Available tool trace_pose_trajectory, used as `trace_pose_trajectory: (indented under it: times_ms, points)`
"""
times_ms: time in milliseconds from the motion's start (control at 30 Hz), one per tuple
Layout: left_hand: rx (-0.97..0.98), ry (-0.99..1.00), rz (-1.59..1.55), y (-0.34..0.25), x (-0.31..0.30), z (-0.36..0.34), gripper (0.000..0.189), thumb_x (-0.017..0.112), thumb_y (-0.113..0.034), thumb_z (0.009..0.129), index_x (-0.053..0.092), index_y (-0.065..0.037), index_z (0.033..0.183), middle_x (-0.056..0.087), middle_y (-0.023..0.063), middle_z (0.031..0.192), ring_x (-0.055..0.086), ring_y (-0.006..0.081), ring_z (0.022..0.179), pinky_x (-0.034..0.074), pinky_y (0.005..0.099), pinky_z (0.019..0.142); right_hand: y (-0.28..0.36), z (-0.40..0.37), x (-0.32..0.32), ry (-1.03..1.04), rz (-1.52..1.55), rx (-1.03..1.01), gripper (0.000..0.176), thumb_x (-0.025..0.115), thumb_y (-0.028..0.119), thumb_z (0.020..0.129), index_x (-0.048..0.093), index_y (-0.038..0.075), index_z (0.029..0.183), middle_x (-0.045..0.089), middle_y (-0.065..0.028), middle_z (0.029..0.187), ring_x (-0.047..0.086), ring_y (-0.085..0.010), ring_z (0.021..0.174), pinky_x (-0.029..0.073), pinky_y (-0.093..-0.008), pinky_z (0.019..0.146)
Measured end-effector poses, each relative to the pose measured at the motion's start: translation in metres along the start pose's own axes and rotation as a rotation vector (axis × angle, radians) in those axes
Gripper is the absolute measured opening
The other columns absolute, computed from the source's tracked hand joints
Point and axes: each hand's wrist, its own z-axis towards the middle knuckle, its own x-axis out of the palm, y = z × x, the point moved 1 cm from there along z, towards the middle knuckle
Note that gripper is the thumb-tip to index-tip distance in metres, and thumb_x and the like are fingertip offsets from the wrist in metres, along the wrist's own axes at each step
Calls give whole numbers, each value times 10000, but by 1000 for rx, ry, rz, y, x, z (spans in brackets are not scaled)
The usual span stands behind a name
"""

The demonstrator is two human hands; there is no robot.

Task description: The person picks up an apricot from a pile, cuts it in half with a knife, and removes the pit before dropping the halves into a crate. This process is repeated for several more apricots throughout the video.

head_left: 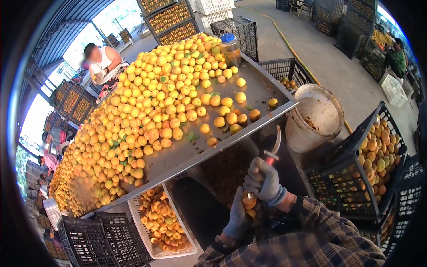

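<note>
In front of the tabletop [171, 164], a yellow-orange fruit [250, 204] and a curved knife [278, 139].
The gloved left hand [237, 217] grasps the fruit; the gloved right hand [266, 181] clenches the knife's red handle [269, 160]. Probably light, soft and easily bruised, the fruit suits a gentle hold around its sides.

We're in open-sided fruit-handling shed: ribbed roof [55, 33], concrete floor [284, 49], stacked fruit-filled crates [172, 23], metal table [258, 88] heaped with apricots [147, 89], co-worker [106, 61] alongside.
</note>
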Motion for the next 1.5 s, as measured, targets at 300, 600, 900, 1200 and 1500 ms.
trace_pose_trajectory:
  times_ms: [300,600,900,1200,1500]
  points:
    - [589,-420,507,-25,-21,13,494,332,-487,1042,599,-72,1014,610,26,859,586,125,771,487,271,707,-4,-8,-7,153,-1777,-253,324,732,327,843,615,113,1057,669,-147,774,682,-336,709,534,-404,631]
    - [244,-310,49,-54,14,-15,582,353,-567,997,605,-46,1055,656,115,983,642,237,917,542,369,836,-10,11,-24,375,-962,350,372,666,425,900,613,102,1074,677,-151,887,667,-297,807,522,-380,739]
    - [1182,-1181,911,-155,-95,-187,430,498,-380,1014,584,-12,1220,621,64,964,596,155,841,532,285,694,115,116,1,-236,-2220,-304,338,685,384,815,658,88,977,685,-180,866,669,-372,810,535,-454,728]
    - [1239,-1073,1525,-157,-62,-168,205,521,-90,977,606,12,1133,586,146,1188,570,262,1065,471,355,906,149,212,-35,-295,-2739,2,460,580,548,799,750,124,859,711,-174,866,694,-356,838,538,-443,733]
    - [698,-415,776,-105,-4,-37,405,556,-177,990,487,-7,1351,597,99,1217,571,154,1100,443,276,963,68,97,39,188,-2070,-457,396,803,361,721,685,91,986,691,-164,903,673,-356,832,546,-398,730]
